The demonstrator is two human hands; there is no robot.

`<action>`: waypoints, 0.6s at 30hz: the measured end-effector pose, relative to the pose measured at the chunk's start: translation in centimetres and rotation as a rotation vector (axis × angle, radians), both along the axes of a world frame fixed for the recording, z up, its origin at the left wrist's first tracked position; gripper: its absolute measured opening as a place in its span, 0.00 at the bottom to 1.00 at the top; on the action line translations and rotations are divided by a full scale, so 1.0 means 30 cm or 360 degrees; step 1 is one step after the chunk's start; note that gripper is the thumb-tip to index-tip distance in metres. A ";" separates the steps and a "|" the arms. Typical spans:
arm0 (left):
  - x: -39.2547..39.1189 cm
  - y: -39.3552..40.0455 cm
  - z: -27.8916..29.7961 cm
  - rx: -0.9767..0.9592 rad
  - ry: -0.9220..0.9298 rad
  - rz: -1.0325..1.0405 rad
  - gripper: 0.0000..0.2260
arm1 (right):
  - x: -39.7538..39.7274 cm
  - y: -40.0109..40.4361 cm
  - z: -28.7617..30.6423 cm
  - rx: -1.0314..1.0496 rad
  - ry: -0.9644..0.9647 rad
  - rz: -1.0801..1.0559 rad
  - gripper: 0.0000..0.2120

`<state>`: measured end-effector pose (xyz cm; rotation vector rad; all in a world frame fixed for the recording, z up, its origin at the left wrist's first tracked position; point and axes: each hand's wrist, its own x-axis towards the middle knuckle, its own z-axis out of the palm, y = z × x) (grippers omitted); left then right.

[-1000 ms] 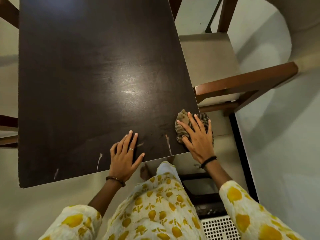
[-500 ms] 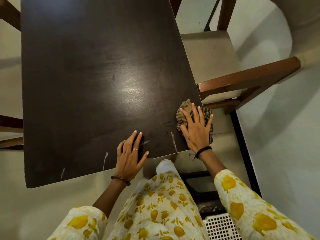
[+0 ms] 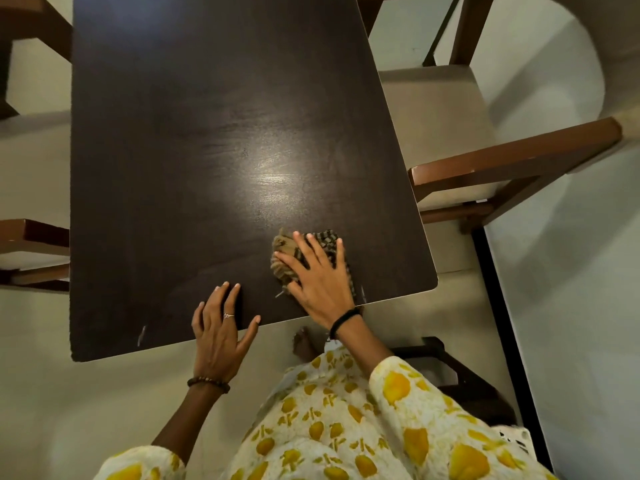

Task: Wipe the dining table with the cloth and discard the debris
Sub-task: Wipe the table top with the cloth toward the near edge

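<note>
Since a second ago the cloth (image 3: 304,252) has slid left from the table's right edge, where it hung partly over the side, to lie wholly on the top, well in from the near right corner. It is a bunched brown and tan striped rag, and the right hand (image 3: 320,280) lies flat on it with fingers (image 3: 302,241) straight and spread wide, pressing rather than gripping; part of the rag shows beyond the fingertips on the far side and to the left. The left hand (image 3: 218,327) rests at the near edge of the dining table (image 3: 194,133), its fingers straight and slightly apart on the dark top, thumb out along the edge, a ring on one finger and a bead bracelet at the wrist. A black band circles the right wrist. A pale scratch or smear (image 3: 141,336) marks the top near the near left corner, and a light glare sits at mid-table. To the right stands a wooden chair (image 3: 512,161) with a pale seat; parts of other chairs (image 3: 31,244) show at the left. Nearest the camera are the person's yellow-patterned clothes (image 3: 329,427) and a bare foot (image 3: 303,344) on the pale floor.
</note>
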<state>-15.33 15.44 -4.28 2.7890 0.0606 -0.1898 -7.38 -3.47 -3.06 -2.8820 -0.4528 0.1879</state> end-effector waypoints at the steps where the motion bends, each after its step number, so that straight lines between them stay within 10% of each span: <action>1: 0.000 0.000 -0.001 -0.0001 -0.0001 0.0000 0.31 | 0.008 -0.050 -0.003 -0.0007 -0.0010 -0.0049 0.25; 11: 0.001 -0.009 0.003 -0.0020 -0.0004 0.0015 0.29 | 0.027 -0.228 -0.010 0.0016 0.0021 -0.0594 0.27; 18: 0.006 0.004 0.016 -0.0046 0.0087 -0.0007 0.28 | 0.017 0.074 -0.023 -0.0076 0.0045 -0.0207 0.30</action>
